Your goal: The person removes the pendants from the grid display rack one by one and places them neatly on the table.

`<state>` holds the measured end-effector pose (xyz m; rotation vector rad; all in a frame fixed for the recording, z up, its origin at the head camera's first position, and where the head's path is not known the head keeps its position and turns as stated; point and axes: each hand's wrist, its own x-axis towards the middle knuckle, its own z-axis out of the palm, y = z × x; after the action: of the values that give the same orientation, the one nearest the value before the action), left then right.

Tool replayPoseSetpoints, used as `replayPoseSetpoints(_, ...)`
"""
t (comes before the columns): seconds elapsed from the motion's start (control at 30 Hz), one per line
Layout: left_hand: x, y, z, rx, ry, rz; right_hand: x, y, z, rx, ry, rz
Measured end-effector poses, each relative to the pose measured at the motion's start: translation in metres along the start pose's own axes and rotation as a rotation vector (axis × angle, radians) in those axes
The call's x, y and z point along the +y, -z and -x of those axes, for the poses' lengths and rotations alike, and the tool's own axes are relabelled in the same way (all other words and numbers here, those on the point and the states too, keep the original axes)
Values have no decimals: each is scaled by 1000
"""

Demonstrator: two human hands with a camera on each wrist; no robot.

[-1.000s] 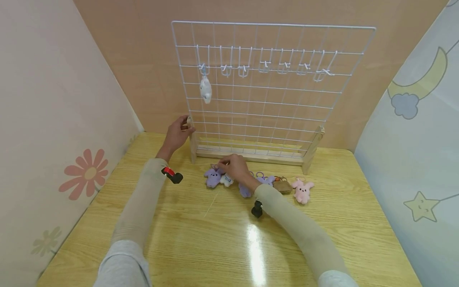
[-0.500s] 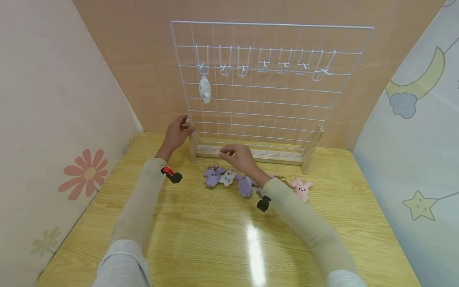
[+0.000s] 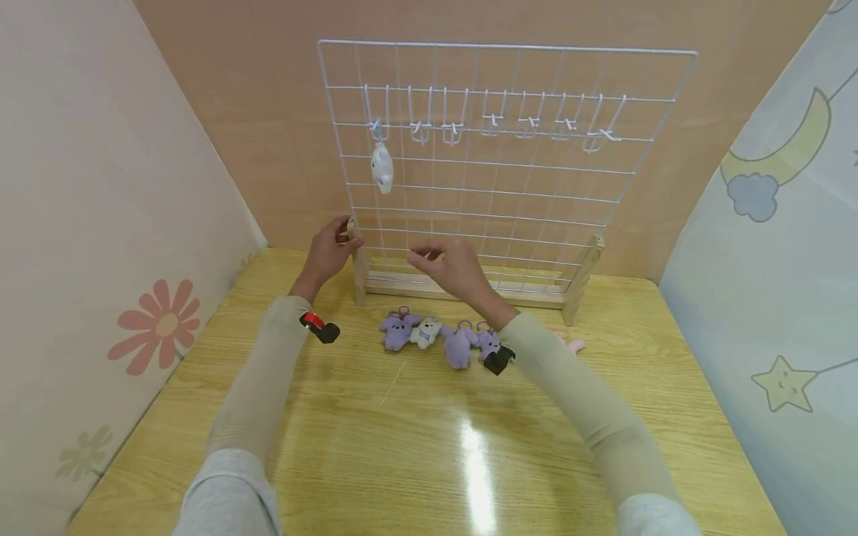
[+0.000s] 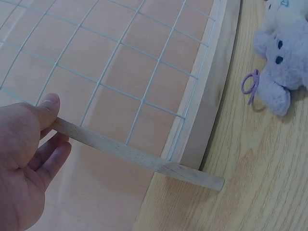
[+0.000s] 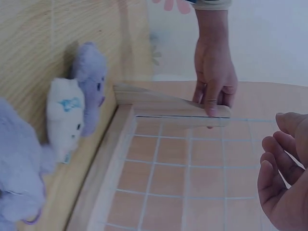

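Note:
My left hand [image 3: 328,249] pinches the top of the left wooden upright [image 4: 115,150] of a white wire grid rack [image 3: 496,160], thumb on one side and fingers on the other. My right hand [image 3: 454,269] hovers in front of the lower grid, fingers loosely bent, thumb apart from them, nothing held in the right wrist view. Below it on the table lie plush keychains: a purple one [image 3: 398,332], a white one with a blue bow [image 3: 425,333], a second purple one [image 3: 459,348] and a third purple one [image 3: 488,342]. One white plush keychain [image 3: 383,168] hangs from the leftmost hook.
Several white hooks [image 3: 492,125] line the upper grid. A pink plush keychain [image 3: 575,345] is mostly behind my right sleeve. The wooden table [image 3: 362,439] meets printed walls at left and right, and a plain board [image 3: 268,112] stands behind the rack.
My right hand has risen from beside the white plush keychain on the table to in front of the grid, leaving that keychain lying there. My left hand stays on the upright.

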<state>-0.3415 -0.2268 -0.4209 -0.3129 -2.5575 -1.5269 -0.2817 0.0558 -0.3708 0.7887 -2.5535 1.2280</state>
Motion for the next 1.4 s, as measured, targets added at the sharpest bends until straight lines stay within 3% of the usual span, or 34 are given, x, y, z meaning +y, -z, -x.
replayPoseSetpoints(0.5, -2, 1, -1, 3, -1, -3, -29, 21, -38, 184, 131, -33)
replayPoseSetpoints(0.9, -1, 1, -2, -1, -6, 5, -52, 32, -68, 299, 83, -65)
replayPoseSetpoints(1.4, 0, 1, 0, -4, -6, 3, -74, 27, -102, 356, 15, -103)
